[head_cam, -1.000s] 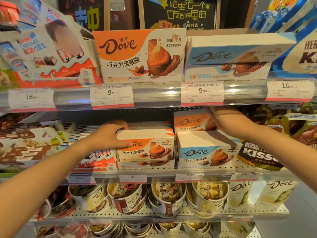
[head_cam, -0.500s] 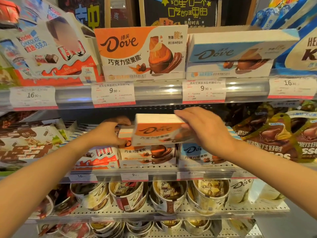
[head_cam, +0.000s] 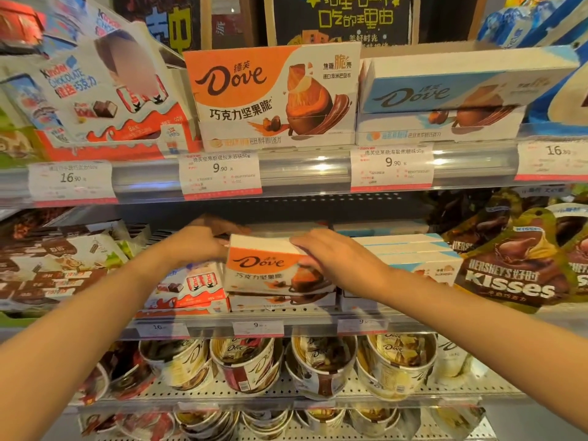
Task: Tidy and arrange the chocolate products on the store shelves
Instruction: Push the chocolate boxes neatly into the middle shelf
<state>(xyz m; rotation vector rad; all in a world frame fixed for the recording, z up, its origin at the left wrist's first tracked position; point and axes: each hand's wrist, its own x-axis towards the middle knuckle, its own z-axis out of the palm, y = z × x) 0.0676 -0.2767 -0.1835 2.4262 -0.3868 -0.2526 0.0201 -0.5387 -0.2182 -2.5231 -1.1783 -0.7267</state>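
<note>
An orange Dove box (head_cam: 264,265) lies on top of the orange Dove stack (head_cam: 280,299) on the middle shelf (head_cam: 305,324). My right hand (head_cam: 334,259) grips its right end, fingers over the top and front. My left hand (head_cam: 203,240) holds the box's left end, at the back corner. To the right stands a stack of blue Dove boxes (head_cam: 413,256), partly hidden by my right forearm. On the top shelf stand a big orange Dove display carton (head_cam: 273,93) and a blue Dove carton (head_cam: 445,90).
Kinder boxes (head_cam: 191,288) sit left of the orange stack, Hershey's Kisses bags (head_cam: 515,268) to the right. Dove tubs (head_cam: 248,364) fill the lower shelf. Price tags (head_cam: 219,173) line the shelf rails. More chocolate packs (head_cam: 54,268) lie far left.
My right hand carried the orange Dove box from behind the blue stack leftward and lowered it onto the orange stack. My left hand stayed at that stack's left end.
</note>
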